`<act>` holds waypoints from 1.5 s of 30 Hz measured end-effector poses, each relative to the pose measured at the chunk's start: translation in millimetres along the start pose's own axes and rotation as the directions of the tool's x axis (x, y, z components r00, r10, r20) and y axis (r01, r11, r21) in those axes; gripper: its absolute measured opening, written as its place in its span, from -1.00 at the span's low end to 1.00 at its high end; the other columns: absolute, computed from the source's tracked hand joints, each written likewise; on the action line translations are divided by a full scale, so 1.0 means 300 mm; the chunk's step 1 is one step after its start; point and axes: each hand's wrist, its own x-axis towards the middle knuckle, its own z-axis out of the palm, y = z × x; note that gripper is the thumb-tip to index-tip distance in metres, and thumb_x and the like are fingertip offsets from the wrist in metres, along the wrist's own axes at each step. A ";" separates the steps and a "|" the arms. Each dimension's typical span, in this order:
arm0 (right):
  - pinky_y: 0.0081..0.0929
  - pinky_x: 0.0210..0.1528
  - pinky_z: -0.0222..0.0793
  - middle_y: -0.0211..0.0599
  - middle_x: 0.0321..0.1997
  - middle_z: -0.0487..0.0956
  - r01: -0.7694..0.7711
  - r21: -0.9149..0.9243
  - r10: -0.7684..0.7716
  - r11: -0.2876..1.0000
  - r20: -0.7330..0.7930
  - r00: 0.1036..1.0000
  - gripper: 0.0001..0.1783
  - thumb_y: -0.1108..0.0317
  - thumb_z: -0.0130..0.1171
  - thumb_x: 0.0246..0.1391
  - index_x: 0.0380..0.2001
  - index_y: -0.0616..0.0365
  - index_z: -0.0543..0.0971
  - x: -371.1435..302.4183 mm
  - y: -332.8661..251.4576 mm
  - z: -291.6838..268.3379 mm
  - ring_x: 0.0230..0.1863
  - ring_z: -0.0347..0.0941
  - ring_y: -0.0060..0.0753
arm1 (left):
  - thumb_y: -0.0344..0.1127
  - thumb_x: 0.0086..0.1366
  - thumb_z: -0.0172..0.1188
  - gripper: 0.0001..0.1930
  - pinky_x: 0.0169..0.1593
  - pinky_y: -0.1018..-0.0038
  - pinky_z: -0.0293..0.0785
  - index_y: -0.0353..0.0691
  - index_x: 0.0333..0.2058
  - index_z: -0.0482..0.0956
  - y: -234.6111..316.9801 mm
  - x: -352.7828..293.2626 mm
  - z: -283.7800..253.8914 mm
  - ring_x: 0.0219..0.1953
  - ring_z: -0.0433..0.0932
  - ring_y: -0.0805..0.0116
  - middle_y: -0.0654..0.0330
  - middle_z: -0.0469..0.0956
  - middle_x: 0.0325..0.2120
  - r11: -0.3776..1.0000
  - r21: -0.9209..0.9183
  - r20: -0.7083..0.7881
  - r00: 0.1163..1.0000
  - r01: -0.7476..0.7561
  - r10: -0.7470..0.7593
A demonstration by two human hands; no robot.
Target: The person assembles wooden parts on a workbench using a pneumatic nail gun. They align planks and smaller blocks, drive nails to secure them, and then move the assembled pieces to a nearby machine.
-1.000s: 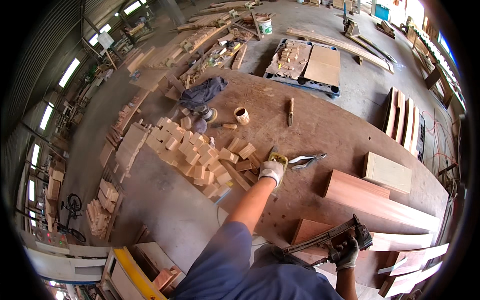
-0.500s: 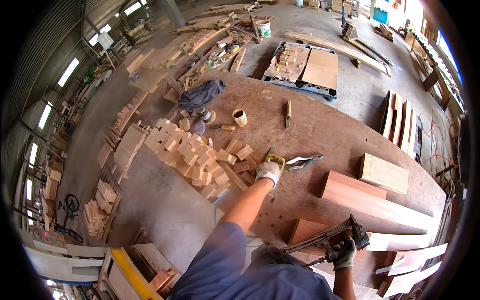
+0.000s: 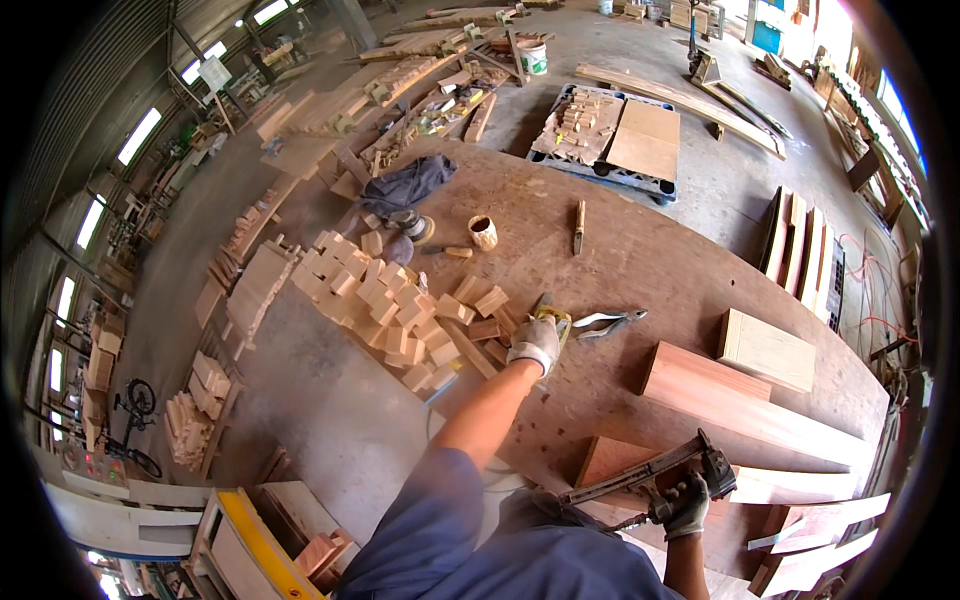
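Observation:
My left hand (image 3: 535,345), in a pale work glove, reaches across the brown workbench (image 3: 550,225). Its fingers are closed around a small yellow tool (image 3: 564,326), mostly covered by the glove; I cannot make out its kind. Just right of it lie pliers (image 3: 608,322) with pale handles. Close to my body, my right hand (image 3: 685,508), also gloved, grips a dark nail gun (image 3: 655,470) by its handle. The gun's long magazine points left, over a reddish board. Left of my left hand are many small wooden blocks (image 3: 405,315) in a loose pile.
Planks (image 3: 750,400) and a pale wood block (image 3: 768,348) lie on the bench's right side. Farther back are a chisel-like tool (image 3: 579,228), a round cup (image 3: 482,233), a sander (image 3: 412,226) and a dark cloth (image 3: 408,184). A loaded pallet (image 3: 605,140) stands beyond the bench.
The view has shifted very slightly. My left hand stays on the yellow tool and my right keeps hold of the nail gun, with hardly any movement.

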 end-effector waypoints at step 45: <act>-0.39 -0.48 0.46 -0.55 -0.50 0.41 -0.066 -0.069 0.072 0.995 0.087 0.994 -0.87 0.13 0.18 0.37 -0.17 -0.13 0.56 -0.008 -0.043 0.013 -0.54 0.39 -0.42 | -0.45 0.35 0.39 -0.69 -0.25 0.52 0.60 -0.37 0.05 0.71 0.103 -0.218 -0.012 -0.33 0.62 0.54 0.28 0.74 -0.22 0.030 -0.981 -0.194 0.980 -0.193 -0.051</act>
